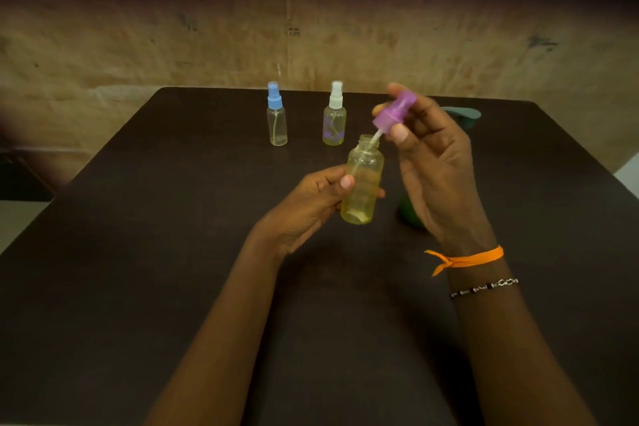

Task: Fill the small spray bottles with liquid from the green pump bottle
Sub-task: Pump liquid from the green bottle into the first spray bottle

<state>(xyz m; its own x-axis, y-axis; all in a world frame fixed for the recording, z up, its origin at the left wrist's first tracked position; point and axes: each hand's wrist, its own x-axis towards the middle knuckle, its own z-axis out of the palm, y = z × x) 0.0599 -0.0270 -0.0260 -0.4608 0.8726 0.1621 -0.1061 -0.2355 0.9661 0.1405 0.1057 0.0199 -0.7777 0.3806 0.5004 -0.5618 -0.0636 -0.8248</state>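
While uncapped: yellow bottle (362, 183) gripped by left hand (311, 204); purple sprayer (394, 114) pinched by right hand (435, 162) above bottle's neck, tube inside. Likely next: seat, screw down.

Dim, soft light — edges bowed, corners blurred.

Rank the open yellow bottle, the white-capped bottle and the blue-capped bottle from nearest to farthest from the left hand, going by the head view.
1. Open yellow bottle, gripped in the left hand.
2. White-capped bottle, standing beyond it, slightly right.
3. Blue-capped bottle, standing farther back on the left.
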